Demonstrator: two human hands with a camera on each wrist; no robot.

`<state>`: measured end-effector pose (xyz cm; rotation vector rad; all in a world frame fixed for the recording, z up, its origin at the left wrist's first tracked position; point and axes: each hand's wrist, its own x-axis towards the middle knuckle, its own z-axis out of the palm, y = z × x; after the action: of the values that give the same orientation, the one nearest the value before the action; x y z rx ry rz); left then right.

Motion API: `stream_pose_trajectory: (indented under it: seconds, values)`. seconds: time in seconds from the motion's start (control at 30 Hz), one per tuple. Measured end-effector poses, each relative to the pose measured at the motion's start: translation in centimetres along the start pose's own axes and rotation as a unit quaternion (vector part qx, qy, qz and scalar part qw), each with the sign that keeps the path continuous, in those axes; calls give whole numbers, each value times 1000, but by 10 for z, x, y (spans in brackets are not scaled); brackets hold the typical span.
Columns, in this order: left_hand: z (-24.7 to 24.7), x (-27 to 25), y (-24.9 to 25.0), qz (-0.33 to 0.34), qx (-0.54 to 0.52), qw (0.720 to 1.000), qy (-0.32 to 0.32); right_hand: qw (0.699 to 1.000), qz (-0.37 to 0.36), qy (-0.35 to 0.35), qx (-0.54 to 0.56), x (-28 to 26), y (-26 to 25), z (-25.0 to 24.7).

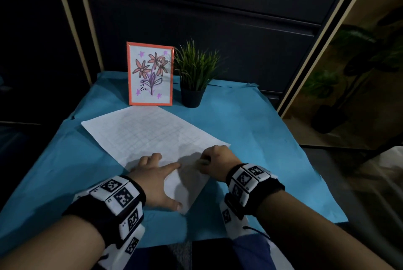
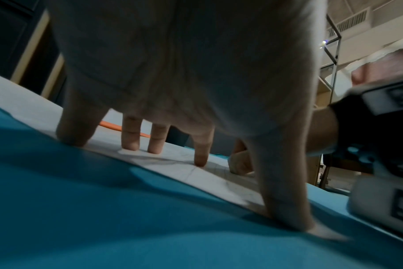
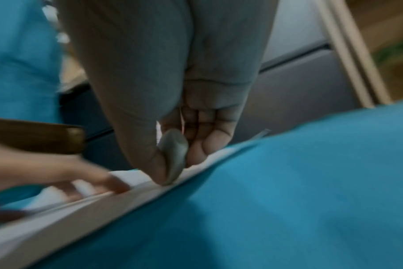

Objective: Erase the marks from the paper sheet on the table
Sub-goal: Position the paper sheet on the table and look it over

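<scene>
Left hand [image 1: 156, 179] is spread flat, fingers straight, pinning the paper sheet [image 1: 144, 134] on the worktop [image 1: 261, 130] so it won't slide, while right hand [image 1: 214, 160] beside it pinches an eraser [image 3: 174, 154] against the sheet's near edge.

The table [image 1: 272, 143] has a blue cover. On it lie a paper sheet [image 1: 144, 134] in the middle, and at the far edge stand a picture frame [image 1: 150, 73] and a potted plant [image 1: 193, 78].

White paper sheet [image 1: 150, 132] with faint grid lines, blue table cover [image 1: 261, 139], orange picture frame [image 1: 150, 73], grey eraser [image 3: 174, 154].
</scene>
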<state>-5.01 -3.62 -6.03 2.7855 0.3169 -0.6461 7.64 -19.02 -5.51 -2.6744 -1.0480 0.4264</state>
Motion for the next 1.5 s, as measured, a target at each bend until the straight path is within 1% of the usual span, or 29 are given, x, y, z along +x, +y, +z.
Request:
stream_pose_trajectory:
  seconds: [0.07, 0.13, 0.23, 0.3, 0.37, 0.43, 0.47, 0.53, 0.63, 0.67, 0.73, 0.83, 0.9, 1.0, 1.07, 1.2, 1.27, 1.33, 1.43, 1.5]
  values:
    - [-2, -1, 1, -1, 0, 1000, 2, 1000, -11, 6, -14, -2, -6, 1]
    - [-3, -1, 2, -4, -7, 1000, 3, 999, -38, -5, -16, -10, -19, 6]
    - [-4, 2, 0, -9, -6, 1000, -11, 992, -104, -72, -28, -28, -39, 20]
    - [-4, 2, 0, -13, -6, 1000, -19, 986, -132, -90, -43, -34, -44, 25]
    - [-4, 1, 1, -12, -6, 1000, -18, 991, -107, -76, -15, -29, -35, 22]
    - [-3, -1, 1, -10, -6, 1000, -11, 997, -64, -42, 12, -21, -21, 15]
    - [-3, -1, 1, -9, -8, 1000, -8, 998, -55, -25, 15, -18, -16, 13]
    - [-3, -1, 1, -7, -11, 1000, -8, 997, -77, -21, 5, -19, -18, 13]
    - [-4, 0, 2, -9, -6, 1000, -17, 986, -148, -71, -21, -32, -31, 24]
    - [-4, 0, 2, -10, -5, 1000, -18, 984, -161, -80, -18, -36, -34, 27]
    - [-3, 0, 2, -9, -5, 1000, -15, 985, -154, -77, -5, -35, -31, 24]
    - [-2, -1, 2, -10, -3, 1000, -7, 991, -126, -49, -10, -27, -22, 16]
    - [-3, -1, 3, -10, 1, 1000, -10, 989, -142, -47, -8, -27, -24, 16]
    - [-5, 0, 3, -12, -1, 1000, -18, 980, -183, -73, -7, -35, -33, 24]
    - [-4, 0, 3, -12, -2, 1000, -14, 984, -164, -70, -5, -33, -31, 23]
    - [0, -1, 3, -12, 1, 1000, 2, 998, -58, -19, 18, -18, -9, 12]
    - [0, -1, 2, -12, 1, 1000, 1, 999, -25, 1, 45, -16, -4, 8]
    - [-2, -1, 2, -12, -2, 1000, -2, 999, -24, -10, 46, -19, -11, 8]
    - [-5, 1, 2, -11, -3, 1000, -12, 995, -74, -63, 13, -30, -32, 17]
    - [-4, 1, 2, -10, -3, 1000, -11, 993, -87, -81, 8, -32, -35, 22]
